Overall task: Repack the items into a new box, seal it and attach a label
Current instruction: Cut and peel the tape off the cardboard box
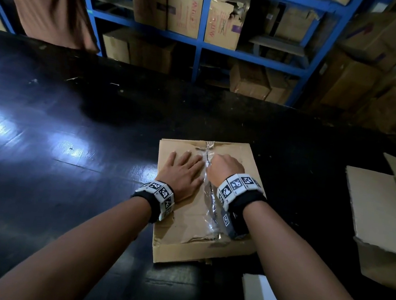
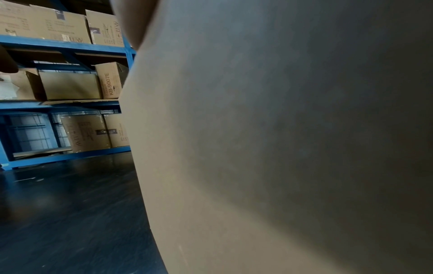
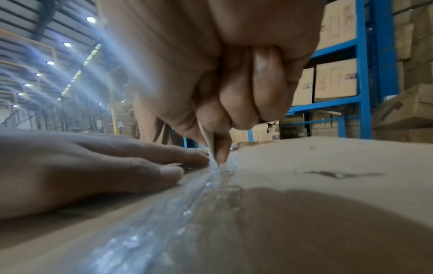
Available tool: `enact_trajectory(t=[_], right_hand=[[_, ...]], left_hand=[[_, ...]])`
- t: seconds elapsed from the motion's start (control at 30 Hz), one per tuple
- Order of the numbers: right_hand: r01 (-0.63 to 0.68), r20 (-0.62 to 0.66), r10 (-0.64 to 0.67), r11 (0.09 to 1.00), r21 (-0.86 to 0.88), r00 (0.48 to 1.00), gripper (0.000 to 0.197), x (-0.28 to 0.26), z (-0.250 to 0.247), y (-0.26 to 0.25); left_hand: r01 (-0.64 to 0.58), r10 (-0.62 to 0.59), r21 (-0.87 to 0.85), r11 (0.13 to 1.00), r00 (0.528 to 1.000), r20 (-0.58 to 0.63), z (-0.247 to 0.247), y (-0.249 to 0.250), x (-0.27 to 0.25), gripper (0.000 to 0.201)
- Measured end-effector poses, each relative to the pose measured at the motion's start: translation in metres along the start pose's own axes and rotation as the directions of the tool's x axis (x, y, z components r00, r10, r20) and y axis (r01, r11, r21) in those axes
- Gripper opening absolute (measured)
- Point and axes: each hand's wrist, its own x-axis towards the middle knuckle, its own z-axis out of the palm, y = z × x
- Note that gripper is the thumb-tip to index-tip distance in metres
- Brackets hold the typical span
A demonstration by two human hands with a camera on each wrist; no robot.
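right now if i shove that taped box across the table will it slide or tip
The box would likely slide: it sits low and flat on the glossy table. Its crumpled near edge suggests soft cardboard that may buckle. The left hand pressing on top would resist.

Both forearms are bare, with no sleeves. Each wrist carries a black band (image 1: 247, 204) ringed with white square tiles (image 1: 160, 191) printed with black-and-white pixel-pattern markers.

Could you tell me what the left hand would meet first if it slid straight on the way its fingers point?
Probably the crinkled clear tape along the box seam; the left hand lies flat, fingertips almost at it. The right hand is just beyond.
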Motion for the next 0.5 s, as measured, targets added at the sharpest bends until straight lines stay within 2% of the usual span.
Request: enact_trajectory(t=[0.23,0.5], right_hand=[[0.0,0.025,0.0,1.0,0.002,1.0,0.024,-0.022,-0.007,0.005],[-0.076,0.034,0.073,0.993,0.095,0.997,0.02,-0.039,0.004,0.008]], left_hand=[[0.002,-0.002,0.021,1.0,1.0,-0.017,0.0,0.001,-0.001,0.06],[-0.008,0.008,0.019,1.0,1.0,-0.019,-0.006,0.011,-0.014,0.054]])
